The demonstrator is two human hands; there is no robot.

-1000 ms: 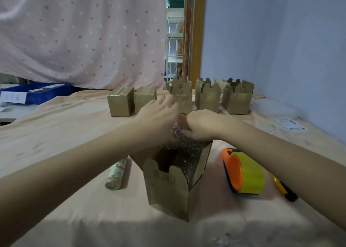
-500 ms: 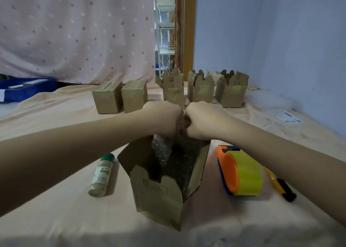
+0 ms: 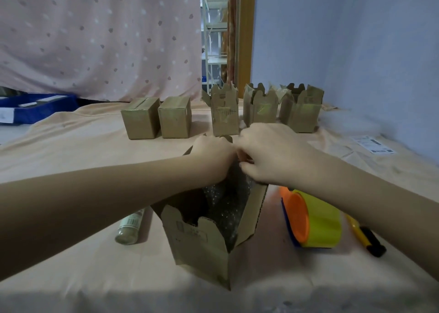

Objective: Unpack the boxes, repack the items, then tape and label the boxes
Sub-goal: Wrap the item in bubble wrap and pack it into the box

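Observation:
An open cardboard box [image 3: 202,241] stands in front of me with its flaps up. Bubble wrap [image 3: 225,206] fills its inside and rises out of the top. My left hand [image 3: 211,156] and my right hand [image 3: 268,156] meet above the box, both with curled fingers pinching the top of the bubble wrap. What the wrap encloses is hidden. A small green-capped bottle [image 3: 129,227] lies on the cloth left of the box. A yellow tape roll on an orange dispenser [image 3: 311,220] sits to the right, with a yellow and black utility knife [image 3: 365,238] beyond it.
Two closed boxes [image 3: 156,118] and three open boxes [image 3: 263,108] stand in a row at the back of the cloth-covered table [image 3: 71,146]. A printed label sheet [image 3: 375,144] lies far right. A blue bin [image 3: 35,109] sits at the far left.
Both hands have closed together on the top of the bubble wrap above the box. The view has shifted a little to the right.

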